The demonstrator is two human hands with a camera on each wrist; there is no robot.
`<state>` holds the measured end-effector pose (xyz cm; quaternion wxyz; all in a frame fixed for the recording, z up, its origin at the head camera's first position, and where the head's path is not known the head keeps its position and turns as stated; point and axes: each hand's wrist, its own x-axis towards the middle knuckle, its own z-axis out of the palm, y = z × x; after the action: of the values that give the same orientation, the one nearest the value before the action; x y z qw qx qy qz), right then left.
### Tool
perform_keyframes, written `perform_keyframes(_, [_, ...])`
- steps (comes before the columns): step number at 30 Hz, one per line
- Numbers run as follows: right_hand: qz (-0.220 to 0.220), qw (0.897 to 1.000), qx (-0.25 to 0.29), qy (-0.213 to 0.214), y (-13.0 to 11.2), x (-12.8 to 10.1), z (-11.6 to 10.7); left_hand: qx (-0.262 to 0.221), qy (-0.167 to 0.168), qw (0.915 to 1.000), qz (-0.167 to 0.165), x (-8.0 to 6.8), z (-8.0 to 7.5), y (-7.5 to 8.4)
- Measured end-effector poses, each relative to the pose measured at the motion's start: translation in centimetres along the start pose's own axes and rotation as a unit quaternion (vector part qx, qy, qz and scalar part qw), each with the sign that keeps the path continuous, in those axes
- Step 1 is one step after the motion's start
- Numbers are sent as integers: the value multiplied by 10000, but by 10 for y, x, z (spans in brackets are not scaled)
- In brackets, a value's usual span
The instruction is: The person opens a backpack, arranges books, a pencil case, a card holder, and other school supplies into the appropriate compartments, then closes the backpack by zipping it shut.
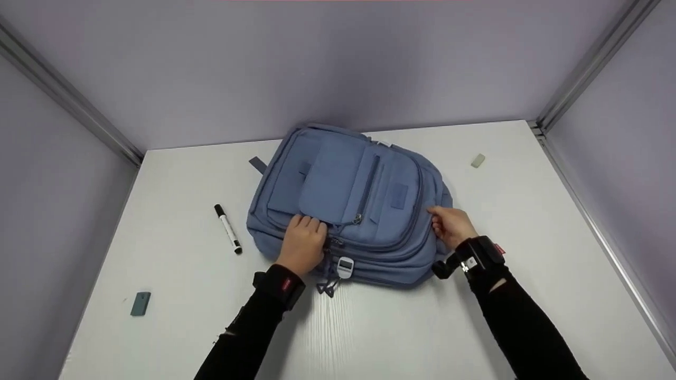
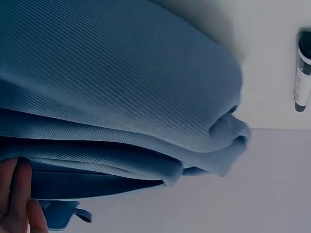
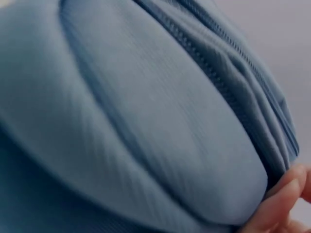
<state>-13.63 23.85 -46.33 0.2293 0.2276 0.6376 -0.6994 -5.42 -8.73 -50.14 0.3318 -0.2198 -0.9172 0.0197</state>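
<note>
A blue backpack (image 1: 330, 177) lies on its back on the white table, its front pockets facing up. My left hand (image 1: 303, 240) is at its near side, fingers curled over the edge of the front compartment. In the left wrist view, the fingers (image 2: 20, 189) grip fabric beside a gaping, unzipped opening (image 2: 87, 183). On the right side of the bag, my right hand (image 1: 451, 226) pinches the edge along a zipper seam. The right wrist view shows thumb and fingers (image 3: 279, 204) together at the end of the zipper track (image 3: 214, 77).
A black-and-white marker (image 1: 228, 229) lies left of the backpack. A small dark green block (image 1: 140, 304) sits at the front left, and a small pale green block (image 1: 478, 160) at the back right. Grey panels (image 1: 338, 63) stand behind the table and along both sides.
</note>
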Motion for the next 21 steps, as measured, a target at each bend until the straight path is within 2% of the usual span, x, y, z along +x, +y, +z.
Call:
perform_keyframes(4, [-345,9990,-241,147,-2,-7,-2,-17,74,10000,-11,0,1,4])
perform_keyframes(9, [-771,9949,-522,384,19,-40,-3,-214,151,9995,-200,-10,-3,-4])
perform_keyframes(15, [-627,9967,77,513,59,-82,2,-606,85,9972,-436,-26,-8,-30])
perform_keyframes(19, [-457,9974,282,480,81,-94,13,-673,153,9962,-527,-34,-7,-47])
perform_keyframes(21, [-454,9976,260,451,89,-95,17,-679,330,9955,-574,-36,-5,-51])
